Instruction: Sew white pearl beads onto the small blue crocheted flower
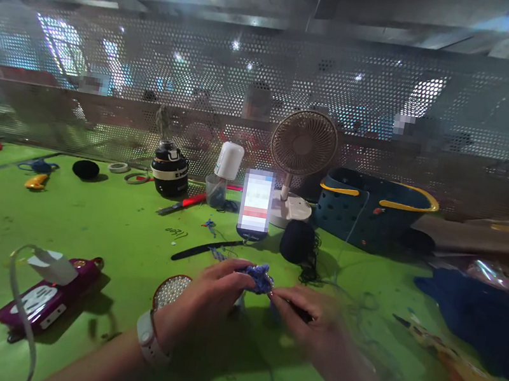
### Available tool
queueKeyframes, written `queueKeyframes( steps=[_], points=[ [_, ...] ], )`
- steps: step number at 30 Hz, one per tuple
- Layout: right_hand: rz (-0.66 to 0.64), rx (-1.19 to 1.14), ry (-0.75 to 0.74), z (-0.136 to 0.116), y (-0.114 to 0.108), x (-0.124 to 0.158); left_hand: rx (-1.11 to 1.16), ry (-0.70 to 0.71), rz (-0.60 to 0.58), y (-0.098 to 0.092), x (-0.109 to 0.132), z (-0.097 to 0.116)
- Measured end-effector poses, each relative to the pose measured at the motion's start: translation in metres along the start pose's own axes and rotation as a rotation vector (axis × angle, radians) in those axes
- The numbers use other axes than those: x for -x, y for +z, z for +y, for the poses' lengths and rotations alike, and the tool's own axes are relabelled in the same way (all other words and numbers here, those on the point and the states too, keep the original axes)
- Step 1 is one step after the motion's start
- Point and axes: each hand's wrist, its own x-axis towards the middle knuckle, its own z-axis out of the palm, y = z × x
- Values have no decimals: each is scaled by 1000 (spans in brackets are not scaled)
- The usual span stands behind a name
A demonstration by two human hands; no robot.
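My left hand (214, 290), with a white band on its wrist, pinches a small blue-purple crochet piece (260, 278) with whitish beads along its edge. My right hand (306, 318) grips a crochet hook (305, 314) by its dark handle, and the thin tip meets the right edge of the piece. Partly behind my left wrist sits a round dish of white beads (172, 291). A phone (256, 207) with a lit, blurred screen stands upright just beyond my hands. To its right lies a ball of black yarn (298, 242) with loose strands.
On the green table (130, 242) a purple power strip (49, 296) with a plugged charger lies left. Behind stand a black bottle (169, 170), a fan (303, 147) and a dark blue basket (369, 212). Dark blue fabric (479, 323) is at right. A perforated screen (233, 78) closes the back.
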Motion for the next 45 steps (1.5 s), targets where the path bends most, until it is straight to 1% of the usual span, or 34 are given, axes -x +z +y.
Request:
queueKeyframes(
  steps=[3, 8, 13, 18, 21, 24, 28, 33, 35, 38, 42, 45],
  points=[
    [-7, -5, -11, -1, -1, 0, 7, -11, -8, 0, 0, 0],
    [-13, 7, -10, 0, -2, 0, 65, 18, -12, -2, -3, 3],
    [-31, -5, 4, 1, -4, -1, 65, -20, -21, -4, -1, 6],
    [-54, -3, 19, 2, -1, 1, 119, -38, -17, -3, -2, 7],
    [-29, -11, 19, -1, 2, 1, 120, -32, 18, 0, -3, 6],
    [15, 3, 21, -3, 4, 2, 84, -27, 78, 5, -1, 3],
    [43, 33, 18, -3, 6, 4, 36, -35, 148, 9, 3, -2],
    [70, -3, 44, -3, 8, 4, 14, -54, 211, 12, 2, 0],
    [74, -29, 77, -4, 8, 4, 29, -62, 224, 13, 2, 0],
    [63, -107, 154, -6, 10, 4, 48, -55, 209, 13, 2, 0],
    [23, -350, 306, -2, 13, 2, 51, -35, 214, 14, 2, 1],
    [38, -516, 371, 5, 16, 0, 95, -37, 239, 14, 1, 3]
  ],
)
